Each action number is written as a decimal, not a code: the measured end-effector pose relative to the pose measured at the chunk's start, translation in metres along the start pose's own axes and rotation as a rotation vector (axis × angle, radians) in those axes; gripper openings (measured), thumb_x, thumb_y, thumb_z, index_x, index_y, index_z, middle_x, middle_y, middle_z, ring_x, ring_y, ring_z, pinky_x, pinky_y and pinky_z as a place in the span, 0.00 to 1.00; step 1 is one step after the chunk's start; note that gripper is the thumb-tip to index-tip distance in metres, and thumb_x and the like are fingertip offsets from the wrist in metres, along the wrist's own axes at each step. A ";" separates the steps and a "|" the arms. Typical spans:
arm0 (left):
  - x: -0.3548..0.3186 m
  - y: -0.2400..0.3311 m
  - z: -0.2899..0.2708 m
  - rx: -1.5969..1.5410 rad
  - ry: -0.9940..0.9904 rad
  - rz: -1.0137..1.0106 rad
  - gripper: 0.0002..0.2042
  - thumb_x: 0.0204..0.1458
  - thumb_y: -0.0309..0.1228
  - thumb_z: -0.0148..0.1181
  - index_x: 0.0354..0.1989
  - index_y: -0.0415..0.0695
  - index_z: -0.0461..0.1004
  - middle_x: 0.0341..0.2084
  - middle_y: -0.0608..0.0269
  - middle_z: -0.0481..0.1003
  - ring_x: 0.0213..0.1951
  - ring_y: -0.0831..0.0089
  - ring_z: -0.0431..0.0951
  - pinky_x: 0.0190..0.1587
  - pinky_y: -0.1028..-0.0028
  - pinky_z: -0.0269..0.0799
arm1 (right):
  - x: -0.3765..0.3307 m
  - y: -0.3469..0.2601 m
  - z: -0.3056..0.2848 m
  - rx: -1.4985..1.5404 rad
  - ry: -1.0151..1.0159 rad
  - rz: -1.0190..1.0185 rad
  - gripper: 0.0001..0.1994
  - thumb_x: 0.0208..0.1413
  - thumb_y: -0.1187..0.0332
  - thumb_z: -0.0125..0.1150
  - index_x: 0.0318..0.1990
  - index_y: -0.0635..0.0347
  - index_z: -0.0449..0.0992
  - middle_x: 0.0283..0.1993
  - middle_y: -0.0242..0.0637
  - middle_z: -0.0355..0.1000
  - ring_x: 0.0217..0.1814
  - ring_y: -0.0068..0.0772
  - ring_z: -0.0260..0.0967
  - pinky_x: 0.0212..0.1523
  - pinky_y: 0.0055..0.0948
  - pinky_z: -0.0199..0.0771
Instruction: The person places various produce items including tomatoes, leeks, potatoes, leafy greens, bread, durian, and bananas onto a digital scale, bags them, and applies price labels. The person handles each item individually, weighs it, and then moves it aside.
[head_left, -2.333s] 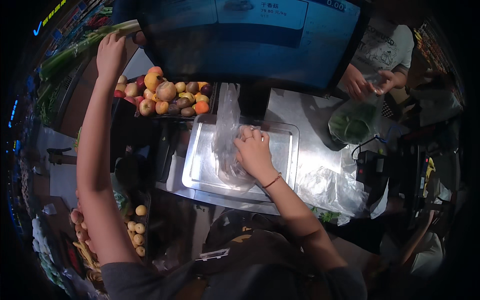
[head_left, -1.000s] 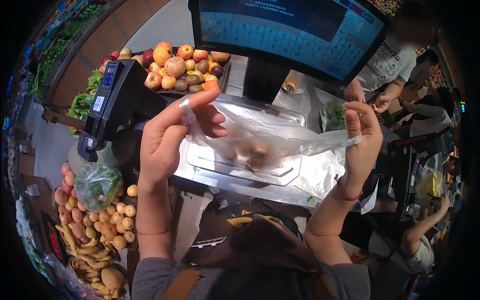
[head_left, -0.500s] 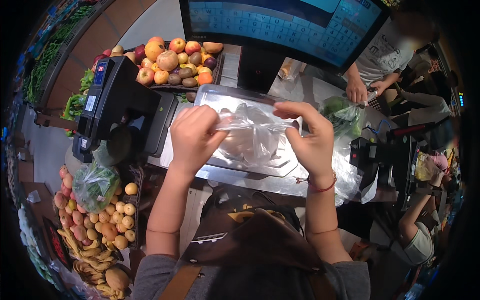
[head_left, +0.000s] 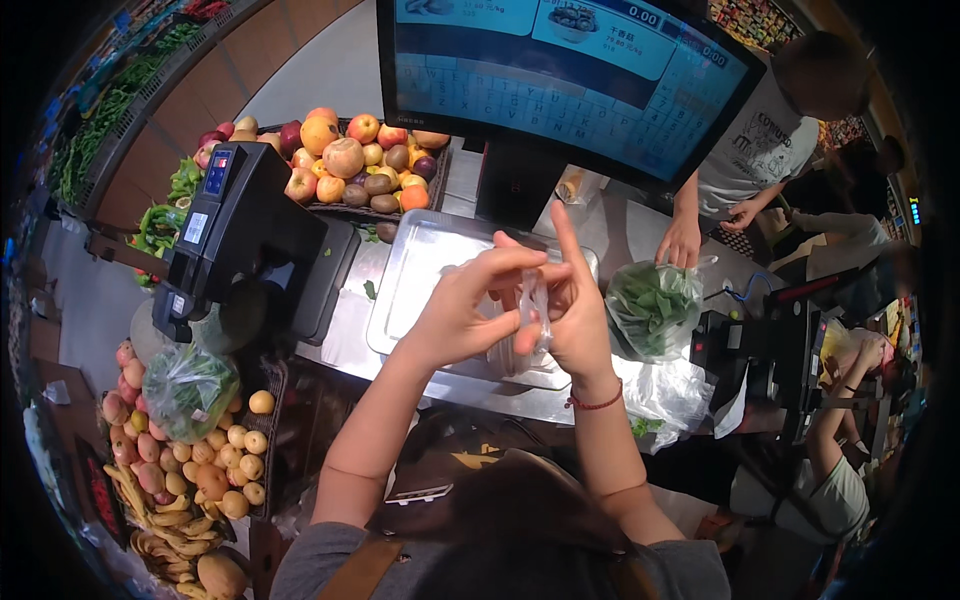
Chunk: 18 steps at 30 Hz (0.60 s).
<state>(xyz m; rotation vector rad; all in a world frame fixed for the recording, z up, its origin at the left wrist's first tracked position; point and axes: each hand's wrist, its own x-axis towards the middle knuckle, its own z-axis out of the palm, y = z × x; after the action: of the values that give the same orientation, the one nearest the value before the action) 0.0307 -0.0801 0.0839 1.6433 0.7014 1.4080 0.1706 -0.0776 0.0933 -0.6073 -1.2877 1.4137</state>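
Note:
Over the metal weighing tray (head_left: 408,265), my two hands come close together at the neck of a clear plastic bag (head_left: 535,298). My left hand (head_left: 462,308) pinches the gathered plastic between thumb and fingers. My right hand (head_left: 580,325) grips the bag from the other side, its index finger pointing away from me. Most of the bag and whatever is in it hide behind my hands.
Beyond the tray stands a screen (head_left: 560,80). A black printer-like machine (head_left: 255,235) is at left, near a fruit basket (head_left: 440,165). To the right, a person's hand (head_left: 680,240) touches a bag of leafy greens (head_left: 655,310). Below left lie more fruit and bagged greens (head_left: 190,390).
My hands have drawn together from either side of the bag's neck. The other person's bag of greens now sits lower in view, with one hand off it. The screen shows more pictures.

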 end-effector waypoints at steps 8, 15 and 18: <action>-0.028 -0.081 -0.071 0.196 0.345 -0.251 0.16 0.38 0.26 0.69 0.26 0.43 0.63 0.26 0.68 0.61 0.26 0.84 0.65 0.31 0.83 0.64 | 0.000 0.048 -0.130 -0.485 0.138 0.163 0.14 0.41 0.83 0.48 0.39 0.68 0.71 0.34 0.35 0.70 0.36 0.26 0.71 0.39 0.24 0.72; -0.065 -0.104 -0.087 0.305 0.183 -0.299 0.19 0.46 0.35 0.57 0.46 0.43 0.66 0.47 0.59 0.65 0.52 0.65 0.62 0.56 0.68 0.54 | 0.064 -0.027 -0.065 -1.103 -0.262 0.013 0.21 0.43 0.71 0.59 0.49 0.58 0.66 0.55 0.38 0.64 0.37 0.33 0.68 0.41 0.28 0.69; -0.069 -0.082 -0.089 0.356 0.301 -0.226 0.18 0.47 0.35 0.54 0.47 0.42 0.65 0.53 0.54 0.60 0.57 0.60 0.58 0.59 0.65 0.50 | 0.126 -0.059 0.001 -1.275 -0.140 -0.519 0.15 0.43 0.71 0.56 0.42 0.60 0.66 0.56 0.38 0.63 0.31 0.37 0.70 0.34 0.31 0.71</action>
<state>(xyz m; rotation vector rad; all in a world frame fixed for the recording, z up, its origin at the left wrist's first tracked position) -0.0620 -0.0762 -0.0200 1.5649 1.3329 1.4370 0.1544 0.0282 0.1826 -0.8838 -2.2097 0.0696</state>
